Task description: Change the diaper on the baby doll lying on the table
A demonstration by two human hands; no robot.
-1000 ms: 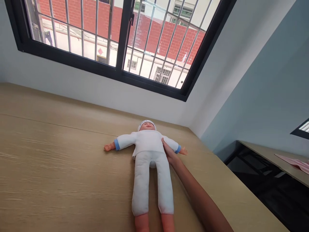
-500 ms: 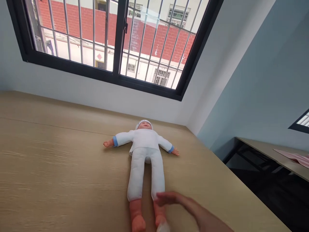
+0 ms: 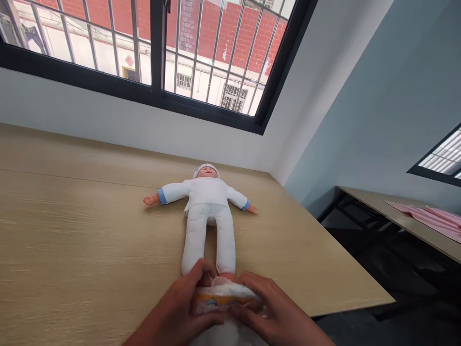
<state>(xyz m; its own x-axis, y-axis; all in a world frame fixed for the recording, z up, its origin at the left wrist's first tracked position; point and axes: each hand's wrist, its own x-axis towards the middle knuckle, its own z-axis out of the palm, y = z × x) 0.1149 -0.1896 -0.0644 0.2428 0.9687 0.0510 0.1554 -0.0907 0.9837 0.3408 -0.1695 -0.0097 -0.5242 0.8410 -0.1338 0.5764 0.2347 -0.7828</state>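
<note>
A baby doll (image 3: 209, 192) in a white top and white trousers lies on its back on the wooden table, arms spread and head towards the window. Its feet are hidden behind my hands. Close to me, a white diaper (image 3: 228, 290) with an orange printed band is held up in front of the doll's lower legs. The fingers of my left hand (image 3: 187, 298) are closed on the left part of its edge. At the other side my right hand (image 3: 268, 305) grips it with thumb and fingers. The diaper's lower part is partly hidden and blurred.
The wooden table (image 3: 90, 230) runs back to the wall under a dark-framed barred window (image 3: 212, 103); its right edge slants away. Beyond a dark gap stands another table (image 3: 363, 194) with a pink striped cloth (image 3: 428, 216) on it.
My right hand, earlier reaching alone near the doll's feet, is now on the diaper. My left hand has come into view, also gripping it. The view has tilted down and shifted right.
</note>
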